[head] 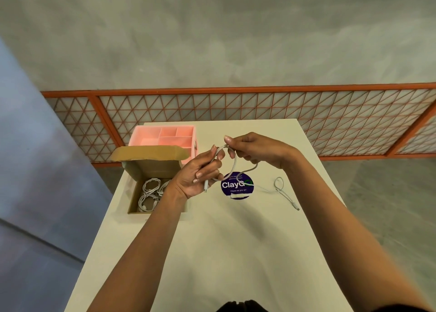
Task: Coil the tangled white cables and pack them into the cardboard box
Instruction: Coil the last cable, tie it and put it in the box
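A white cable (279,189) runs from both my hands down to the table, where its far end lies in a loose loop at the right. My left hand (200,172) grips one end, and the plug hangs below my palm. My right hand (254,150) pinches the cable a little further along, forming a loop between the two hands above the table. The open cardboard box (151,167) stands at the table's left edge, its flap raised. Several coiled white cables (151,193) lie inside it, partly hidden by my left wrist.
A pink divided organiser (165,136) stands right behind the box. A round dark blue sticker (237,185) is stuck to the white table (224,252) under my hands. An orange lattice railing (259,113) runs past the table's far edge.
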The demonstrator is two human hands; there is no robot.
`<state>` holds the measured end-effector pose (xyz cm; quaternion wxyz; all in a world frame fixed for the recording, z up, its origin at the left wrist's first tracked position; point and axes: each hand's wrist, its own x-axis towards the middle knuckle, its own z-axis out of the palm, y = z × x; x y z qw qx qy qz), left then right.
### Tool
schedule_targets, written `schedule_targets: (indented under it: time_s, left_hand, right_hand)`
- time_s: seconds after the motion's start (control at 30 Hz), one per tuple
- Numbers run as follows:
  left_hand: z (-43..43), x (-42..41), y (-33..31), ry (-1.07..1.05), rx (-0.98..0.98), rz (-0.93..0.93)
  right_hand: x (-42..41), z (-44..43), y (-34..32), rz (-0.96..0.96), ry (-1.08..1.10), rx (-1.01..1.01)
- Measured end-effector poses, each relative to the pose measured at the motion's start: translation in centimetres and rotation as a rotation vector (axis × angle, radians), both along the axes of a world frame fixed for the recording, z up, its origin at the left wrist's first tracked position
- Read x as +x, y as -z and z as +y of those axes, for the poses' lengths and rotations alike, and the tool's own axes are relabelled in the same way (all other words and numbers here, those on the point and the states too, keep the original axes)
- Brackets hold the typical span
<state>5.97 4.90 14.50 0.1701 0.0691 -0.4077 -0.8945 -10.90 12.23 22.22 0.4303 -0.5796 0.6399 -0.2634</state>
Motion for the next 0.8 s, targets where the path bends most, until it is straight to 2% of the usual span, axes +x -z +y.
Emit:
schedule_targets:
  time_s: [0.33,0.6,0.8]
  left_hand:
    - [-0.9,0.1,0.7,-0.005,-0.047,-0.005]
    - [-1.0,0.4,0.8,0.028,0.051,0.051]
    - [-0.7,0.4,0.9,0.043,0.066,0.062]
  right_hand:
    - [0.5,-1.0,1.1,0.098,0.121,-0.028]
    - [-0.1,-1.0,1.8,0.013,0.068,-0.111]
    - [-0.8,-1.2,1.8,-0.070,0.157,-0.346]
